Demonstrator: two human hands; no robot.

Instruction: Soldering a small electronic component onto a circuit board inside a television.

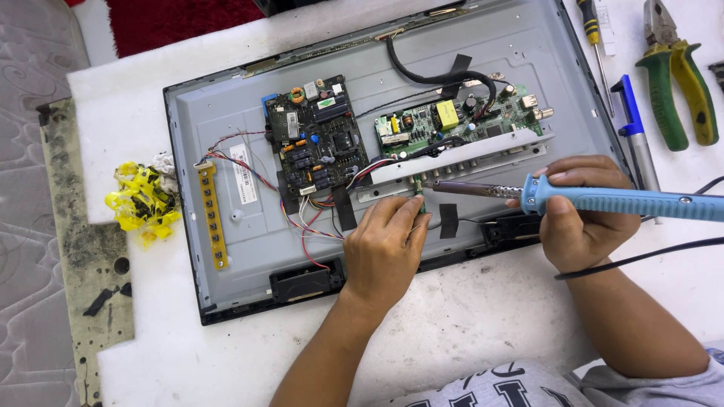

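So far your right hand grips the blue soldering iron, tip at the small part your left hand pinches (back panel already open), joint seemingly unfinished.

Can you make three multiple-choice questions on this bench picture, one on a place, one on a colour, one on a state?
1. Where do the pliers lie?
A. top right of the table
B. on the left circuit board
C. by the yellow scraps

2. What colour is the soldering iron handle?
A. red
B. blue
C. black

3. What does the right hand do?
A. rests flat
B. holds the soldering iron
C. lifts a screwdriver

A: they lie past the panel's corner. B: light blue grip. B: fingers wrap the handle.
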